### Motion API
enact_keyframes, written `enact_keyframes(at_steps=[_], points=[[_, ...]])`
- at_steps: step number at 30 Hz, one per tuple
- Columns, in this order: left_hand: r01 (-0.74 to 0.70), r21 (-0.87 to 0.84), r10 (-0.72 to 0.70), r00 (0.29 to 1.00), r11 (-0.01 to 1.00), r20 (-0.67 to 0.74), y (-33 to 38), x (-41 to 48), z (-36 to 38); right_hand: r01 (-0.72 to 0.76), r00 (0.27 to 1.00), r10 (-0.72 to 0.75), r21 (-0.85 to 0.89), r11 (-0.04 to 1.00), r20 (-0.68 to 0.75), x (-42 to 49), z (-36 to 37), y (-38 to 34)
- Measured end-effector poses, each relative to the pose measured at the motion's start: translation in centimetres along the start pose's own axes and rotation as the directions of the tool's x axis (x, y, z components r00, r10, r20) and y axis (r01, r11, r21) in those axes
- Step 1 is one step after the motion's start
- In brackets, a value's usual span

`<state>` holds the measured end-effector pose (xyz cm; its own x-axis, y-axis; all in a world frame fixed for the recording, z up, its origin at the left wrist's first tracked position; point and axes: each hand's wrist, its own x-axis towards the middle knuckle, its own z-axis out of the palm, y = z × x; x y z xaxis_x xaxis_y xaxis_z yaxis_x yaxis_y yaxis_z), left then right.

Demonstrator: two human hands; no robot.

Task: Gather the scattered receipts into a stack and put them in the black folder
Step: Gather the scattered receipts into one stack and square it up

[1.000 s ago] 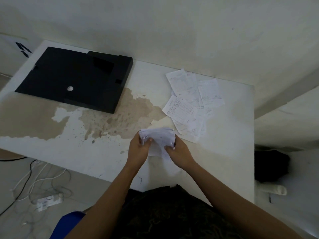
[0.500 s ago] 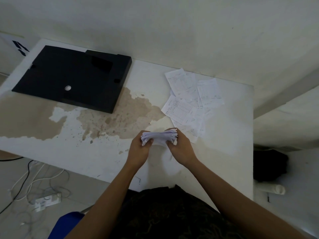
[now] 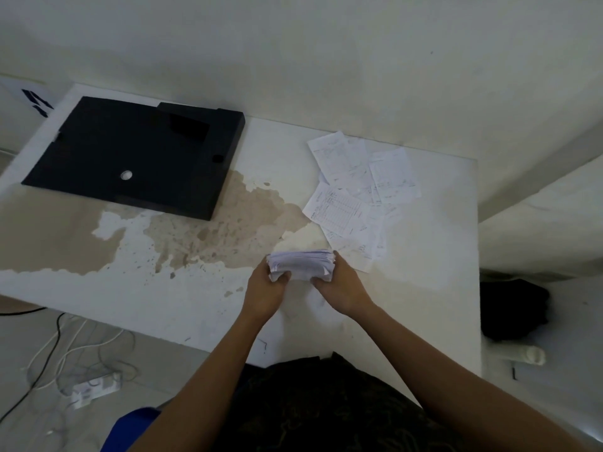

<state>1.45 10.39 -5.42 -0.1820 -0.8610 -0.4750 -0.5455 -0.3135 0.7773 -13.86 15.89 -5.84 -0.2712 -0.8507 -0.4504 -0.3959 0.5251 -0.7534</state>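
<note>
Stack of receipts [image 3: 301, 265] clamped at both ends, in fingers of left hand [image 3: 265, 292] and right hand [image 3: 343, 288], just above the stained worktop [image 3: 424, 256]. More loose receipts [image 3: 359, 190] scattered just behind. Black folder [image 3: 130, 154] closed, far left, contents not visible.

I saw a thick stack of receipts [image 3: 300, 264] standing on its long edge on the table, its upper edges nearly even. Just beyond and to the right of the stack, loose receipts [image 3: 359, 194] lay flat and overlapping, printed side up. The black folder [image 3: 130, 154] lay flat and closed, far to the left of the stack.
</note>
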Motion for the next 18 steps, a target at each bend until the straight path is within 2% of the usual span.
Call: enact_keyframes(at_steps=[3,6,8,10,15,18], points=[[-0.054,-0.063,0.052,0.998,0.997,-0.034,0.2,0.0,-0.6,0.095,0.99,-0.086,0.085,0.992,-0.11,-0.4,-0.3,-0.3],[-0.086,-0.049,0.084,0.996,0.995,-0.03,1.0,0.0,-0.1,0.133,0.989,-0.126,0.089,0.987,-0.081,0.0,0.5,-0.6],[-0.073,-0.055,0.071,0.997,0.996,-0.042,1.2,0.1,0.3,0.071,0.997,-0.068,0.11,0.991,-0.028,0.2,0.6,-0.9],[0.011,-0.094,-0.015,0.999,0.995,-0.035,1.9,0.0,0.4,-0.004,1.0,0.003,0.134,0.991,0.008,0.4,0.3,-0.8],[0.182,-0.109,-0.167,0.976,0.977,0.136,2.6,0.2,1.1,-0.156,0.982,0.129,0.211,0.965,0.137,0.1,-2.4,0.2],[0.268,-0.185,-0.229,0.952,0.946,0.204,2.9,0.4,0.9,-0.204,0.979,0.198,0.267,0.942,0.049,0.8,-5.7,0.6]])
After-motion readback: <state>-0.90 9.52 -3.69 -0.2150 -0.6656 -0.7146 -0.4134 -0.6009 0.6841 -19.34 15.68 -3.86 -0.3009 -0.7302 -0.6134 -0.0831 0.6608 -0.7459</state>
